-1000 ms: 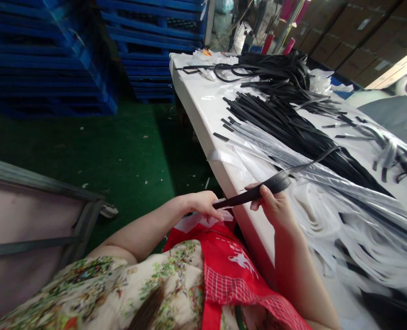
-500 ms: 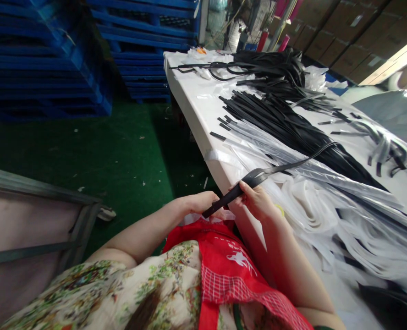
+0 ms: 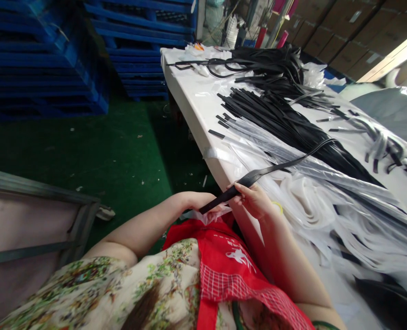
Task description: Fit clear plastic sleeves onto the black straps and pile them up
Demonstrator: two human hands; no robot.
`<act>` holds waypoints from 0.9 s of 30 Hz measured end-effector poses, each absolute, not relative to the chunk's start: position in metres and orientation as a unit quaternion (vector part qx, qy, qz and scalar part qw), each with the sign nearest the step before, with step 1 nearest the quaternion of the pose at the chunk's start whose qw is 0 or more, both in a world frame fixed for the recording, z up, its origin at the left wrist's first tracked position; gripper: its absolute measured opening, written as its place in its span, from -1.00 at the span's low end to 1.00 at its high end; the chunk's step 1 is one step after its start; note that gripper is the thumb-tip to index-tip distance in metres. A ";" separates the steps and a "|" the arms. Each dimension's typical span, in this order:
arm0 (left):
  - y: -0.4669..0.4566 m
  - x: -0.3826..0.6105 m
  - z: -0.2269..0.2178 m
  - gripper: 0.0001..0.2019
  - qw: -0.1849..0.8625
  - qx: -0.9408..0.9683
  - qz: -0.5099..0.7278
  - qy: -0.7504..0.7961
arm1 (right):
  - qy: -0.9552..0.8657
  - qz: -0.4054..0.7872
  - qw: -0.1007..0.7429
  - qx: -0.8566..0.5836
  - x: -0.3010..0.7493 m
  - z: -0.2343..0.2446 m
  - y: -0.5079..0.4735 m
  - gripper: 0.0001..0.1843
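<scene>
A long black strap [image 3: 248,178] runs from in front of my body up to the right, over the table's edge. Its flat near end lies across my left hand, and its far part curves over the table. My right hand [image 3: 255,200] is closed on the strap, thumb on top, a little behind that end. Lower and to the left, my left hand [image 3: 203,200] is curled under the strap's end with its fingers partly hidden. Thin clear plastic film [image 3: 213,215] bunches at those fingers, against my red apron [image 3: 220,238].
The white table [image 3: 186,96] bears a bundle of black straps [image 3: 279,119], straps in clear sleeves [image 3: 258,137], and coiled white strips [image 3: 303,206]. Blue pallets [image 3: 138,46] stand beyond the green floor [image 3: 128,151]. A metal-framed cart [image 3: 38,215] is at left.
The strap's near end and my right hand have shifted slightly down and left. More of the clear film shows at my left hand. Both hands keep their closed pose.
</scene>
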State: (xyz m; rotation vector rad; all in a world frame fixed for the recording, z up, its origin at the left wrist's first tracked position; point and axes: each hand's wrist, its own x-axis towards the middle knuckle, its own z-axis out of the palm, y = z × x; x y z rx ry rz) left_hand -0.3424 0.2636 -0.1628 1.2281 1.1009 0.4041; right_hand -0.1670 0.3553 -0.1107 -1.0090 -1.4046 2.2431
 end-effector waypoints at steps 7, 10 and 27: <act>0.265 -0.335 -0.172 -0.49 0.765 0.440 0.256 0.395 | -0.490 0.786 0.147 -0.347 -0.167 -0.113 0.361 -0.67; 0.264 -0.331 -0.174 -0.46 0.754 0.455 0.290 0.374 | -0.480 0.792 0.129 -0.353 -0.171 -0.117 0.357 -0.66; 0.266 -0.352 -0.157 -0.55 0.642 0.389 0.378 0.542 | -0.446 0.774 0.209 -0.397 -0.138 -0.122 0.350 -0.65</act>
